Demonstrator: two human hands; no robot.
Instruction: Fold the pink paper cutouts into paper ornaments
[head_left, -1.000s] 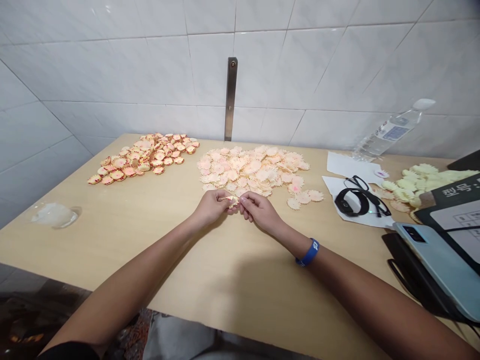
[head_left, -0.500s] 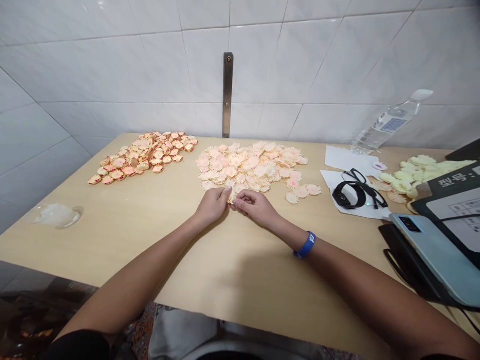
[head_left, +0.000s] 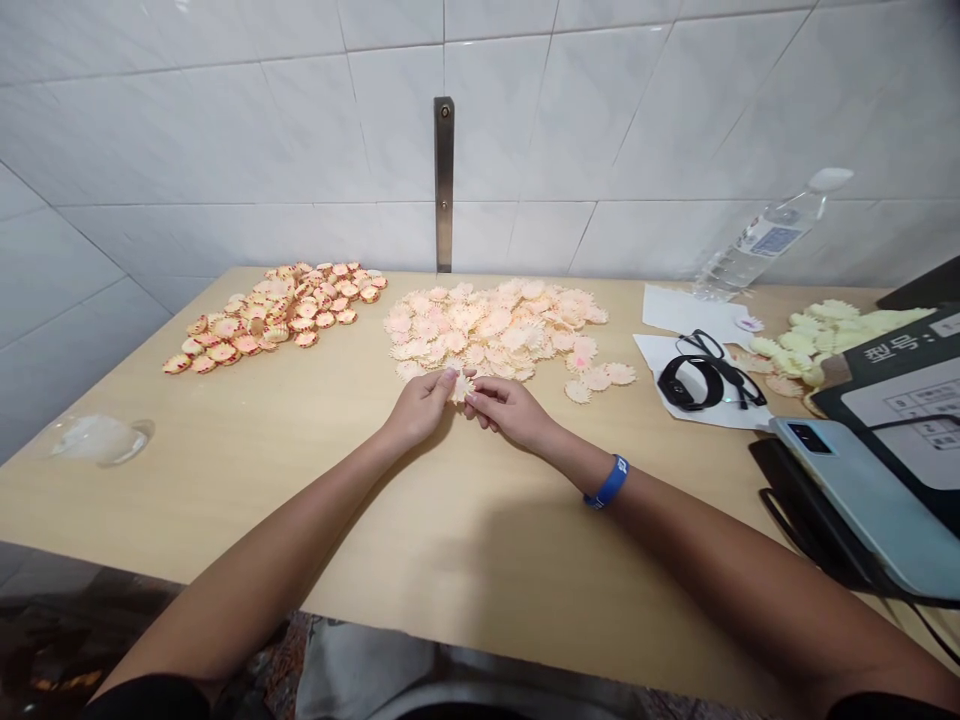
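Between my fingertips is a small pale scalloped disc [head_left: 460,387], near the middle of the table. My left hand [head_left: 424,405] pinches its left side with thumb and fingers. On the right edge, my right hand [head_left: 511,410] closes thumb and fingers on the same disc. Just beyond both hands spreads a loose pile of pale pink scalloped discs [head_left: 495,325]. Further left lies a heap of similar pieces with red edges [head_left: 259,315].
A clear cup with white contents [head_left: 101,438] lies at the left. Rightward are a tilted water bottle [head_left: 772,238], black glasses and a wristband [head_left: 691,385] on white paper, pale green pieces [head_left: 814,335], a light blue phone [head_left: 870,505] and a dark labelled box [head_left: 907,390].
The disc between my hands now shows its face more fully. The whole view has shifted slightly, with the objects a little further left in it.
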